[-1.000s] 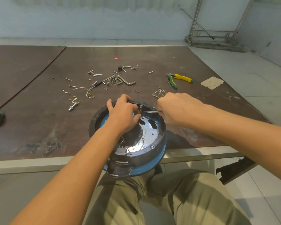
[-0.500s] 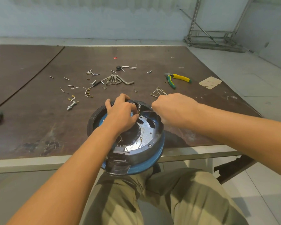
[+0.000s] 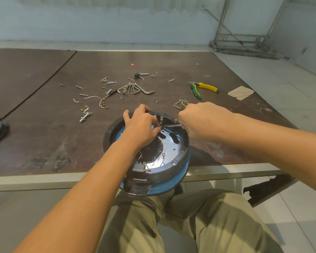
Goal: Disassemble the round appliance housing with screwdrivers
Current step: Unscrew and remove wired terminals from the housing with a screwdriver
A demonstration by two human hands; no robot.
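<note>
Blue-and-black round housing (image 3: 179,161) sits at the worktop's (image 3: 44,136) near edge, overhanging the person's lap. The left hand (image 3: 140,128) curls over its far rim, gripping it. The right hand (image 3: 202,121) is closed around a screwdriver (image 3: 172,125), whose shaft lies level and points toward the left hand. Yellow-green pliers (image 3: 206,87) lie nearer the right edge.
</note>
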